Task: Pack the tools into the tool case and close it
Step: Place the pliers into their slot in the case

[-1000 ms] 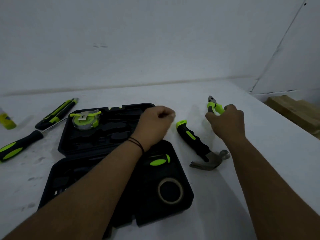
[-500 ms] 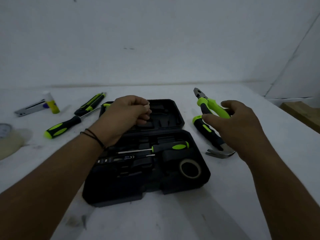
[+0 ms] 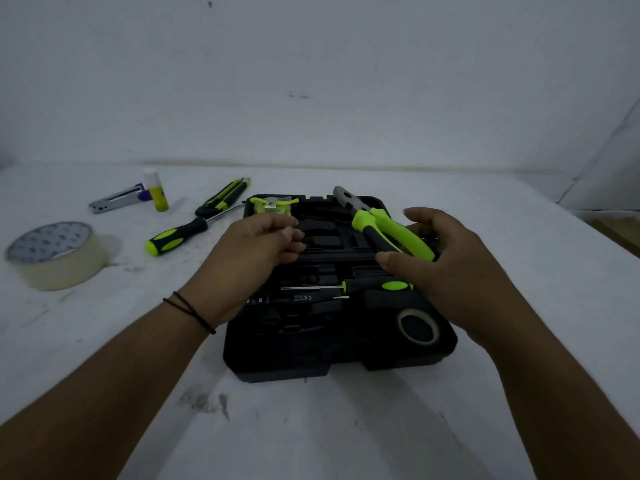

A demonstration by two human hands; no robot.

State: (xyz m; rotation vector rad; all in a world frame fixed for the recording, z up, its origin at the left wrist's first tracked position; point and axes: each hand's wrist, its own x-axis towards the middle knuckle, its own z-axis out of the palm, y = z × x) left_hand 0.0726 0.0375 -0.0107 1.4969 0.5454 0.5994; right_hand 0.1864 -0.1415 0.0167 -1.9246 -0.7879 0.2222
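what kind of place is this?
Probably a bare indoor work corner, not a fitted workshop: a scuffed white table against a plain white wall, with an open tool case on it.

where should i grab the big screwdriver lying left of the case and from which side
Take the screwdriver by its thick green-and-black handle, the end nearest you, coming down from above with the left hand. It lies flat on the table, its thin shaft pointing toward the tool case and running close by the utility knife.
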